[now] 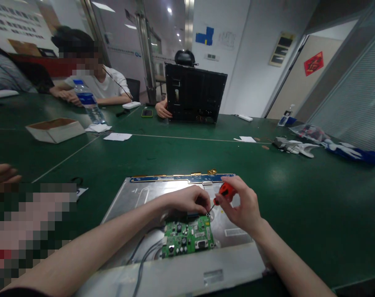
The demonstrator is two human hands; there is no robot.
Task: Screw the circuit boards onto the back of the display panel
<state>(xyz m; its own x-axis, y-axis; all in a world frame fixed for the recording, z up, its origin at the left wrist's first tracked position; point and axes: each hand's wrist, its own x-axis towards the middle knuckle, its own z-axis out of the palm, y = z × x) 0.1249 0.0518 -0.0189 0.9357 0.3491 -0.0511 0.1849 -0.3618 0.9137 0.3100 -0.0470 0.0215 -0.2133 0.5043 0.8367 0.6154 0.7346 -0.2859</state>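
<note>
A red-handled screwdriver is gripped in my right hand, its shaft slanting down to the upper right corner of a green circuit board. Close to the screwdriver's tip, my left hand is closed with fingertips pinched at the board's upper edge. Whatever lies between those fingertips is too small or hidden to name. The board sits on the metal back of a flat display panel. Grey cables run from the board's left side. A narrow blue circuit strip lines the panel's far edge.
Across the green table, a person holds up a black monitor housing. Another person sits at the left behind a water bottle and an open box. White gloves lie at the right. Someone's hand shows at the left edge.
</note>
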